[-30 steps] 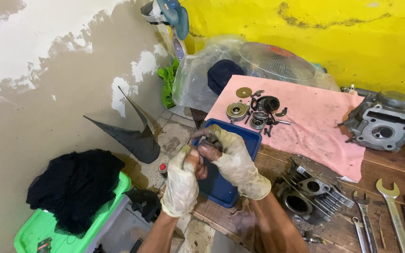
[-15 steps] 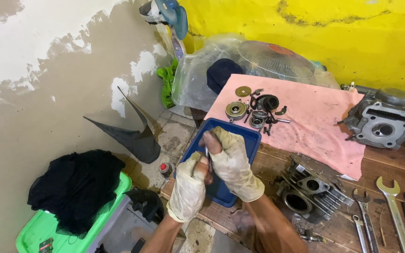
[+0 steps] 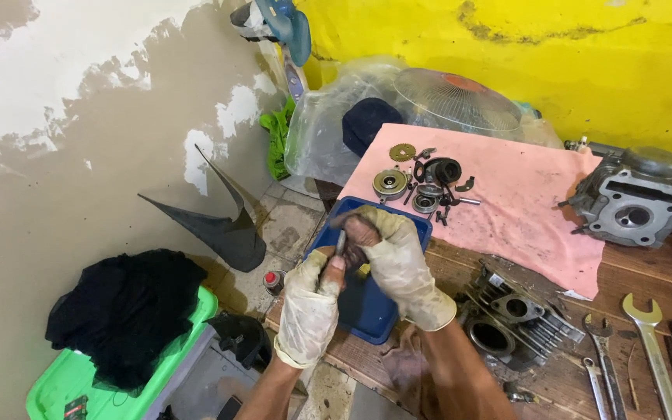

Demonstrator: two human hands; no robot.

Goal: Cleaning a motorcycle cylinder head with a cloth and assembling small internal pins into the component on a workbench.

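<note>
A yellow wall (image 3: 554, 70) backs a wooden bench (image 3: 460, 268), and a grey-and-white wall (image 3: 79, 140) fills the left side. On the bench a pink cloth (image 3: 523, 206) carries a cluster of small metal parts (image 3: 425, 183), with a grey cylinder head (image 3: 635, 198) just beside its right edge. Behind the cloth a fan grille (image 3: 456, 101) sits in a clear plastic bag (image 3: 328, 132). A finned cylinder block (image 3: 511, 319) lies on the bench near the right forearm, and spanners (image 3: 651, 346) lie further right. Low on the left a black cloth (image 3: 122, 311) is heaped on a green bin (image 3: 64, 381), with a black panel (image 3: 211, 225) standing on the floor near it. A blue tray (image 3: 375, 307) sits at the bench's front edge, and both gloved hands work right above it. The right hand (image 3: 398, 260) is curled shut around a dark round part (image 3: 361, 232), fingers wrapped over its top. The left hand (image 3: 313, 299) is closed in a fist, thumb (image 3: 336, 268) and fingers pinching a thin metal tool (image 3: 341, 243) whose tip touches the part. The two hands press together.
</note>
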